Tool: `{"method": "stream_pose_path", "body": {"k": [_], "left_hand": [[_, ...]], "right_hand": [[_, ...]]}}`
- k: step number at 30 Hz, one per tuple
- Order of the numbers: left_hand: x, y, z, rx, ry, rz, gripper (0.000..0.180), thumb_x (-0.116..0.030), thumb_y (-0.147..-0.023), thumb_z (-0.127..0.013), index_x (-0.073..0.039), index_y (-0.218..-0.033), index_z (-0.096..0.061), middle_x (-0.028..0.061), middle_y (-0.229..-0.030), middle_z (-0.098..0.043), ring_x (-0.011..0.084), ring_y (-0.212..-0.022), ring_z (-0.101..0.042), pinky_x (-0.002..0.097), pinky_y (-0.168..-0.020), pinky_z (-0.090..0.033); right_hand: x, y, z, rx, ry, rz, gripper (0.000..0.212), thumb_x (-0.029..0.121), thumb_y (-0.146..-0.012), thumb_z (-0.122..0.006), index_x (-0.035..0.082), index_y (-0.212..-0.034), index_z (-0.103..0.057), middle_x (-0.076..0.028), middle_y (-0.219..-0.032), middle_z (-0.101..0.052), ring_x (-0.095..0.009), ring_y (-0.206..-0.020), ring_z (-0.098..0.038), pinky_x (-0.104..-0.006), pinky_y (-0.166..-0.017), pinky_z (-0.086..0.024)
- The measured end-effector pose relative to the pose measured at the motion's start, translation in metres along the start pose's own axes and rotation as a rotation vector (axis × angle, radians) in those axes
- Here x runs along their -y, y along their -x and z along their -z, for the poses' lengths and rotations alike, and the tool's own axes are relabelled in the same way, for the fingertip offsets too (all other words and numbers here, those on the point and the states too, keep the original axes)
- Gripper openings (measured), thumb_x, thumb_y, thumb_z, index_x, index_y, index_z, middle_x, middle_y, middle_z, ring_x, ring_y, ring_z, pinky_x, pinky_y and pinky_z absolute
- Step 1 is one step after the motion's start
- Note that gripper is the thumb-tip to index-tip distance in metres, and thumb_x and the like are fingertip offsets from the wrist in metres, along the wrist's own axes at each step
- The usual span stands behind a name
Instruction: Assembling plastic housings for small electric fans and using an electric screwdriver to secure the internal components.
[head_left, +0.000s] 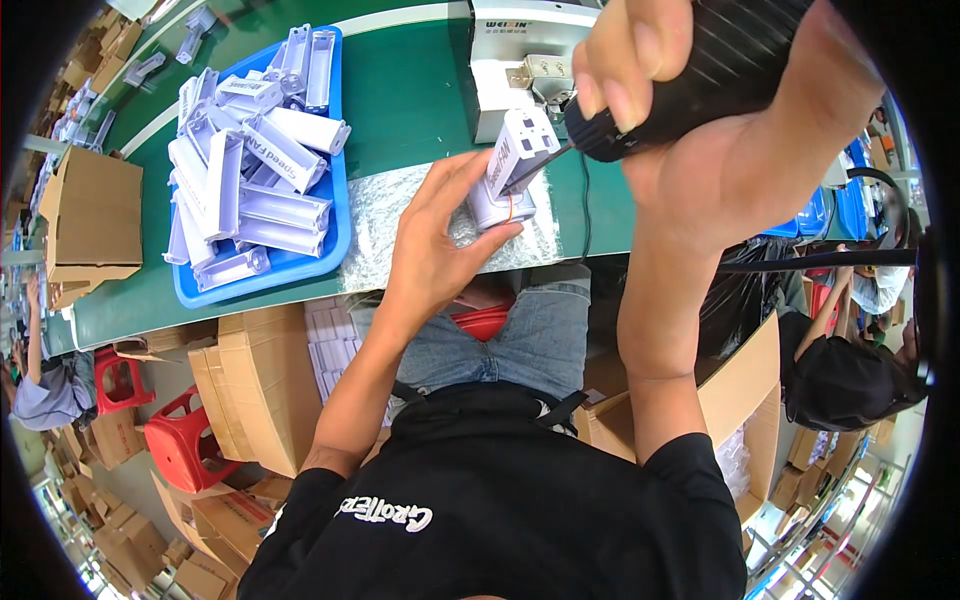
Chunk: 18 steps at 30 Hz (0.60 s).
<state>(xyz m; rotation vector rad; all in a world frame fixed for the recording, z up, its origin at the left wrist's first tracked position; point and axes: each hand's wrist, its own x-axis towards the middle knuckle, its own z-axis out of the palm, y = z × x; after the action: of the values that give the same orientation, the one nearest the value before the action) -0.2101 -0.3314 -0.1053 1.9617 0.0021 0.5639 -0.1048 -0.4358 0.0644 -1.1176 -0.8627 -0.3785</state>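
My left hand [432, 235] is closed round the lower part of a pale lavender plastic fan housing [524, 140], holding it upright on a silvery wrapped pad [385, 225]. A thin orange wire shows near the housing's round base. In my right hand [715, 190] is a black electric screwdriver [715, 75], tilted, large and close to the camera. Its thin bit points down and left into the open side of the housing; the exact contact point is hard to make out.
Left of the pad, a blue tray [343, 190] is heaped with similar housings. A metal screw feeder [500, 70] stands behind the work. A cardboard box [95, 215] sits at the table's left; a dark cable [587, 210] crosses the green tabletop [400, 100].
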Motion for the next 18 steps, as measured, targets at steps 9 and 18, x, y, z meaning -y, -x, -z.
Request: {"method": "stream_pose_path", "body": {"k": [9, 18], "left_hand": [[-0.003, -0.002, 0.001, 0.022, -0.01, -0.006, 0.07, -0.004, -0.075, -0.088, -0.002, -0.14, -0.061, 0.0153, -0.132, -0.063, 0.031, -0.119, -0.064, 0.0376, -0.101, -0.051], [-0.004, 0.0, -0.001, 0.046, 0.033, 0.044, 0.068, -0.005, -0.077, -0.088, 0.002, -0.139, -0.06, 0.0179, -0.133, -0.063, 0.0322, -0.12, -0.064, 0.0378, -0.103, -0.05]], "right_hand": [[0.011, 0.004, -0.015, -0.007, 0.012, 0.02, 0.05, 0.046, -0.108, -0.054, 0.0, -0.126, -0.049, -0.002, -0.063, -0.058, -0.008, -0.042, -0.055, -0.0233, -0.035, -0.045], [0.017, -0.032, 0.028, -0.016, 0.071, 0.112, 0.051, 0.047, -0.108, -0.053, -0.001, -0.127, -0.048, -0.001, -0.063, -0.059, -0.008, -0.042, -0.055, -0.0233, -0.035, -0.045]]}}
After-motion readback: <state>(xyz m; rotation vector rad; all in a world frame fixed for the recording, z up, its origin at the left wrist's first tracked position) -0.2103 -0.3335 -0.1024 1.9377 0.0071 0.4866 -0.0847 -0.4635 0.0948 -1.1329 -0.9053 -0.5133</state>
